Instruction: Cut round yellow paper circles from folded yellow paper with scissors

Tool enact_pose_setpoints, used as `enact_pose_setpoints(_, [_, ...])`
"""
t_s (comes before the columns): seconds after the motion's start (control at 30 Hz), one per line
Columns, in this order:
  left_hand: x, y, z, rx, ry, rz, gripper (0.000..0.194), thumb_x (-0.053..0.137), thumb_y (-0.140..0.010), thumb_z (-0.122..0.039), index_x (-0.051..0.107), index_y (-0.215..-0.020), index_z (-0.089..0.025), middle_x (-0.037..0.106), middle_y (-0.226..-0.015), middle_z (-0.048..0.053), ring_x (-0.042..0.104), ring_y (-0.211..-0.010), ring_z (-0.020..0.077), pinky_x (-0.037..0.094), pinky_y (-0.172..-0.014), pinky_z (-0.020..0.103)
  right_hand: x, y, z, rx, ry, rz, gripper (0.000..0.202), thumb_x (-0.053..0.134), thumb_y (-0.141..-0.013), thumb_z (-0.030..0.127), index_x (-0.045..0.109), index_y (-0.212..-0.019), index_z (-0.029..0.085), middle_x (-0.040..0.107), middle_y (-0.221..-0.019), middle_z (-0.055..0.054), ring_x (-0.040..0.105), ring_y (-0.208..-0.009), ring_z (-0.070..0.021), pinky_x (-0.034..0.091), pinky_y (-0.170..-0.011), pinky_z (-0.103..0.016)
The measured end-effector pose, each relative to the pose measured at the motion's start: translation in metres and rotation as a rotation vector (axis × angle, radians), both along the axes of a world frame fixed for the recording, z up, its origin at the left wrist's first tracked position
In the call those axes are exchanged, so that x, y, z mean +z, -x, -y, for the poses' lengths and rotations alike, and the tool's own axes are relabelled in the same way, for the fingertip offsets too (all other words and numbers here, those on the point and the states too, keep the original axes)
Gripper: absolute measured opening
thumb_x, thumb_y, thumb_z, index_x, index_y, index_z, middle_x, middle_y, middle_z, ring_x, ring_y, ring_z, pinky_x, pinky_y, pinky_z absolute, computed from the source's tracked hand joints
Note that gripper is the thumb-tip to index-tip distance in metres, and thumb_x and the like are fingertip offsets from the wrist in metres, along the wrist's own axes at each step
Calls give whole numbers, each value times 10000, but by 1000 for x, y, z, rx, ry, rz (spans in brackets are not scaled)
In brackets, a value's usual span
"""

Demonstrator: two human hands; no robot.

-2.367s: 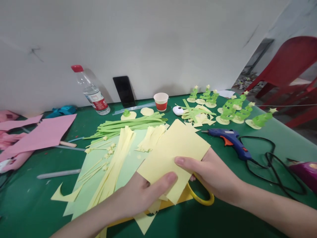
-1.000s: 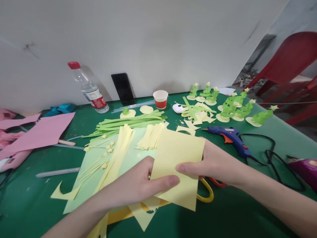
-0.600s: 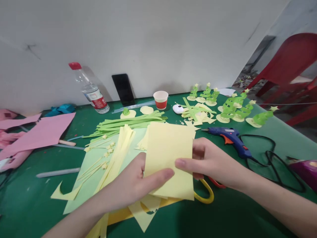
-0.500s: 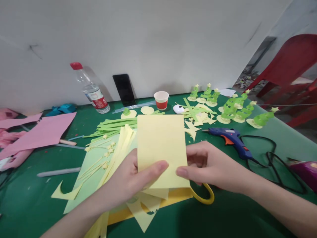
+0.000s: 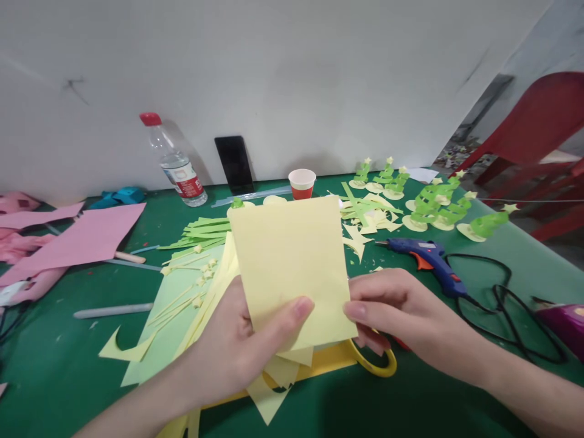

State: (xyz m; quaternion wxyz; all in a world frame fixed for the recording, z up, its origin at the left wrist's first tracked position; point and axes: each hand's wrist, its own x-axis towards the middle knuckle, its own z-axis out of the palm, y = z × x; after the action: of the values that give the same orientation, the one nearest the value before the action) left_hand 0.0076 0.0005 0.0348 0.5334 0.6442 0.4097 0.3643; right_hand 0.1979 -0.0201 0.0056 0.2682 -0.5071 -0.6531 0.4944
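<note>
A pale yellow rectangular paper (image 5: pixel 292 261) is held up over the table, its face toward me. My left hand (image 5: pixel 255 340) grips its lower left part, thumb across the front and fingers hidden behind. At the lower right edge, my right hand (image 5: pixel 392 310) pinches near the border with thumb and fingertips. Yellow-handled scissors (image 5: pixel 387 365) lie just below my right hand, their blades hidden. Under the paper are yellow cut scraps (image 5: pixel 269 401), long pale yellow strips (image 5: pixel 219 286) and a light green sheet (image 5: pixel 177 310) with small stars on thin strips.
Behind stand a water bottle (image 5: pixel 182 176), a phone (image 5: pixel 234 164) and a paper cup (image 5: pixel 302 184). Green spiral trees with stars (image 5: pixel 426 204) are at the back right, near a blue glue gun (image 5: pixel 433 258) with a black cord. Pink paper (image 5: pixel 91 237) lies left.
The paper has tilted slightly and looks larger, its top edge shifted left. My right thumb has moved to the paper's right edge. The view has shifted a little.
</note>
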Motion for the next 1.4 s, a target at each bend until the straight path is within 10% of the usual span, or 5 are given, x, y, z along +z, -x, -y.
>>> enact_pose_setpoints(0.3, [9,2,3,50,-44,79,128,555,-739,-242,650,-818,-209,645,-705,-18,594,-623,109,485,-513,122,-49,-23,12,-77,-222,808,262,572,-756,306,601,-980,172,626,-810,-97,615,-743,-235,510,-580,-304])
enact_pose_setpoints(0.7, [5,11,-9,90,-90,3,152,553,-742,-292,546,-627,-193,468,-566,-38,431,-468,79,363,-378,137,-50,-14,8,-164,49,843,639,556,-678,159,392,-1284,37,523,-1130,-216,575,-917,-299,470,-734,-370])
enact_pose_setpoints(1.1, [9,12,-6,78,9,249,167,575,-782,-326,645,-875,-207,609,-762,17,538,-613,115,514,-615,202,-7,-46,6,-300,320,141,503,462,-665,293,428,-1153,175,570,-846,-51,481,-540,-115,400,-520,-254])
enact_pose_setpoints(1.27, [12,12,-2,42,79,312,327,562,-796,-339,584,-1103,-231,657,-966,46,620,-829,179,547,-662,231,-5,-29,10,-253,277,-295,465,573,-575,623,425,-715,205,323,-526,72,272,-435,-64,293,-430,-208])
enact_pose_setpoints(1.4, [15,11,1,44,127,352,371,575,-781,-332,558,-1140,-239,677,-956,38,641,-832,203,556,-617,230,-1,-7,18,-160,220,-492,354,559,-722,542,448,-743,206,408,-562,50,392,-469,-72,366,-471,-208])
